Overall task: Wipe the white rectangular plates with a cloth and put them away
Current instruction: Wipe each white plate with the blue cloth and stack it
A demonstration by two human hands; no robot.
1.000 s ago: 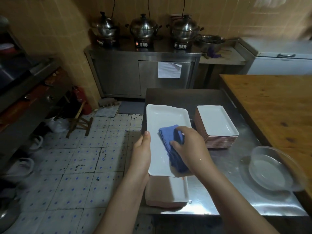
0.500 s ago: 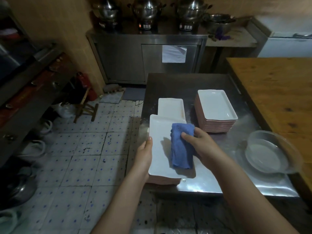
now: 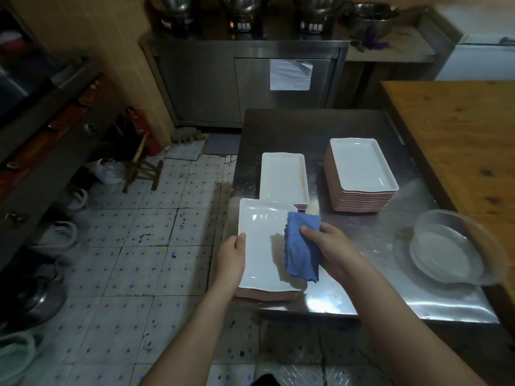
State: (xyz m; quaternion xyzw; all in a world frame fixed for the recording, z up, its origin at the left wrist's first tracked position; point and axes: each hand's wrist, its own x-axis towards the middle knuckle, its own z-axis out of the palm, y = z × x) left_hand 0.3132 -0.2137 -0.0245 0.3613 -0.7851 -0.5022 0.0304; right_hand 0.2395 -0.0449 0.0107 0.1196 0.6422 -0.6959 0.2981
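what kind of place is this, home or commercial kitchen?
Probably a restaurant kitchen: stainless steel prep table, tall stack of identical white plates, row of steel pots on the back counter.

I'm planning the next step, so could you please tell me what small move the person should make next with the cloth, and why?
Probably sweep the blue cloth leftward across the plate. The right hand holds it over the plate's right side only, the left part lies bare, and the left hand steadies the left edge.
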